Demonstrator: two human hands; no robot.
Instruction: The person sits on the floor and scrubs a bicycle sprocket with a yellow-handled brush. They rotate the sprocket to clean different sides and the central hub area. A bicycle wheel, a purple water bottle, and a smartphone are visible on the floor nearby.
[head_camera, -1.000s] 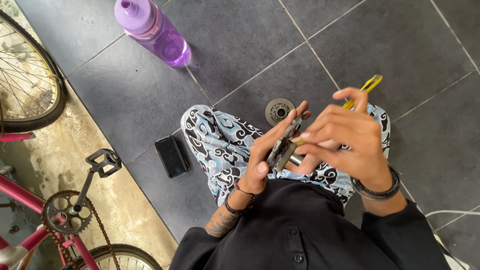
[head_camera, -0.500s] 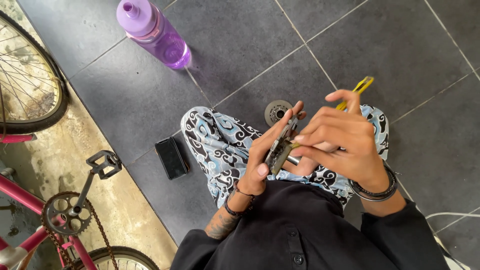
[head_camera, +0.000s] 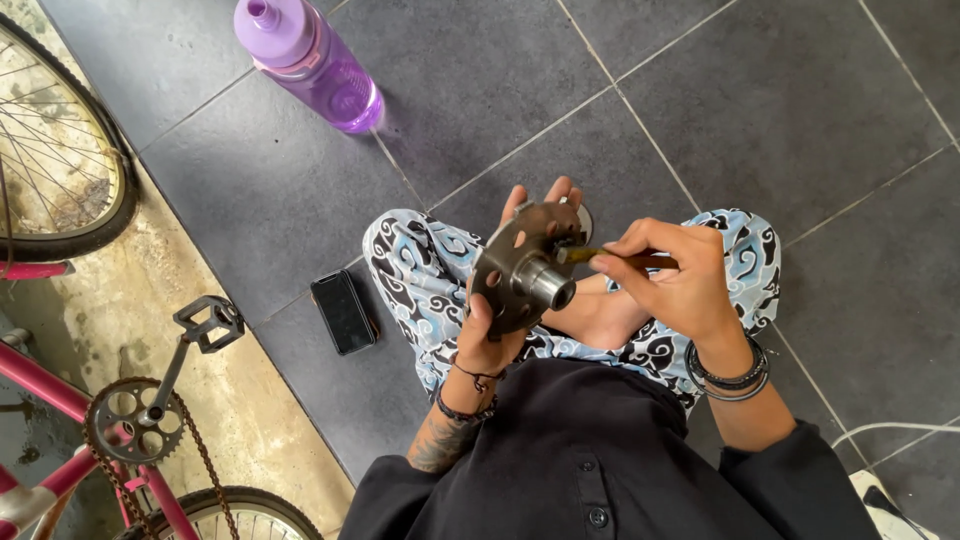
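The left hand (head_camera: 495, 320) wraps its fingers (head_camera: 540, 200) tight around a round metal hub (head_camera: 520, 275) over the lap. The right hand (head_camera: 675, 280) pinches a thin tool (head_camera: 600, 256) at the hub's 3 o'clock. The grey tile floor (head_camera: 800, 100) has a purple bottle (head_camera: 310, 60) at 11 o'clock, a black phone (head_camera: 343, 311) and a pink bike (head_camera: 90, 400) at 9.

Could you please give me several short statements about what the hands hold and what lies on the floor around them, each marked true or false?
1. The left hand grips a round metal hub part with holes in its flange. True.
2. The right hand is empty. False: it holds a thin tool whose tip meets the hub part.
3. A dark phone lies flat on the grey tiles beside the patterned trousers. True.
4. The purple bottle lies in the person's lap. False: it is on the floor tiles, well away from the hands.
5. A pink bicycle with pedal and chainring is at the left. True.
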